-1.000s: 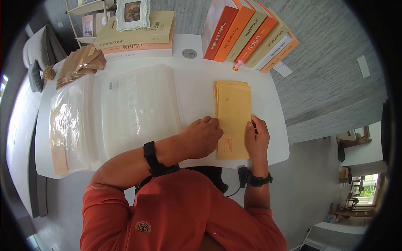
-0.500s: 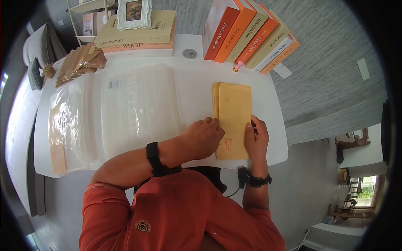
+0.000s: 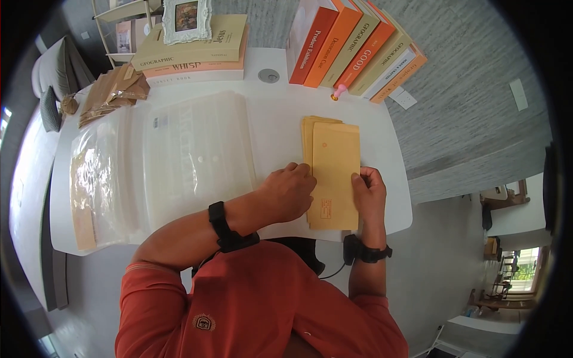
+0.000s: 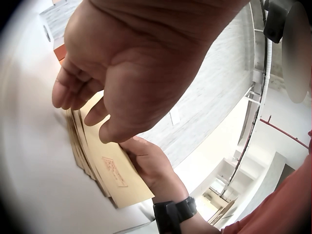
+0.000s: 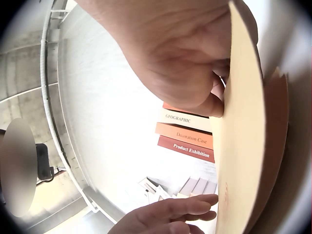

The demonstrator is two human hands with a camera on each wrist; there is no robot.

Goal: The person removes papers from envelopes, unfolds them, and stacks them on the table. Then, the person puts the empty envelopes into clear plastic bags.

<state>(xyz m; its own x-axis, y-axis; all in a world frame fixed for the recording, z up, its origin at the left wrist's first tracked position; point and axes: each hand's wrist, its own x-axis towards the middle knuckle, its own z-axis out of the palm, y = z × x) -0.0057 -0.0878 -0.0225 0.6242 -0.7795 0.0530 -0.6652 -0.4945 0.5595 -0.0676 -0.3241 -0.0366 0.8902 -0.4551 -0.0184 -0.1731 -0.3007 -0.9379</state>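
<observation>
Yellow-brown paper envelopes (image 3: pixel 335 173) form a slightly fanned stack on the white table, the top one bearing a red printed box. At its right edge my right hand (image 3: pixel 371 194) pinches the top envelope, thumb above and fingers mostly hidden underneath. In the right wrist view, that envelope (image 5: pixel 239 141) shows a bowed right side. My left hand (image 3: pixel 286 192) is at the stack's left edge. In the left wrist view, loosely bent fingers (image 4: pixel 92 116) hang over the uneven edges of the stack. The right wrist view shows my left hand's fingers (image 5: pixel 190 205) fairly straight, tips at the envelope.
Clear plastic folders (image 3: pixel 197 161) and a glossy plastic packet (image 3: pixel 98 179) cover the table's left side. Brown paper pouches (image 3: pixel 113 95) lie behind them. Stacked books (image 3: pixel 197 68) bear a white picture frame (image 3: pixel 187 21). Upright books (image 3: pixel 352 53) and a pink pushpin-shaped object (image 3: pixel 339 90) stand at the back.
The top envelope has slid slightly right with my right hand, so more of the envelopes beneath shows along the left and top edges. My left hand has barely moved.
</observation>
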